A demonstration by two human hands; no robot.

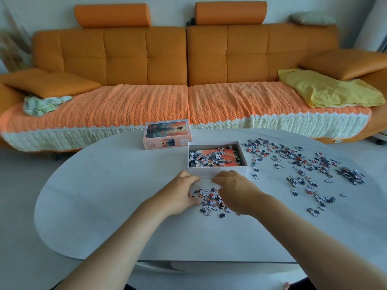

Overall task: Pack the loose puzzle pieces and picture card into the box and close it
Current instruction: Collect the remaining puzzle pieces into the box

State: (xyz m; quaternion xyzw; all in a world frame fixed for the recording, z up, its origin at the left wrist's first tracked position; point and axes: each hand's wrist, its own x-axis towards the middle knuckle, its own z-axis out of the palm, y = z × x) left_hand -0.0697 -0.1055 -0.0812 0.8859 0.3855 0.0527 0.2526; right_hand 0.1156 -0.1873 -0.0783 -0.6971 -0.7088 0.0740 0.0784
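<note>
L hand [184,191] & R hand [232,189] curl round knobbly piece pile [210,200] by rectangular box [217,170].

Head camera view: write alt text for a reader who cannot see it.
A left hand and right hand cup a small pile of puzzle pieces on a white oval table, before an open white cardboard box holding an orange picture card. More scattered pieces lie rightward.
</note>
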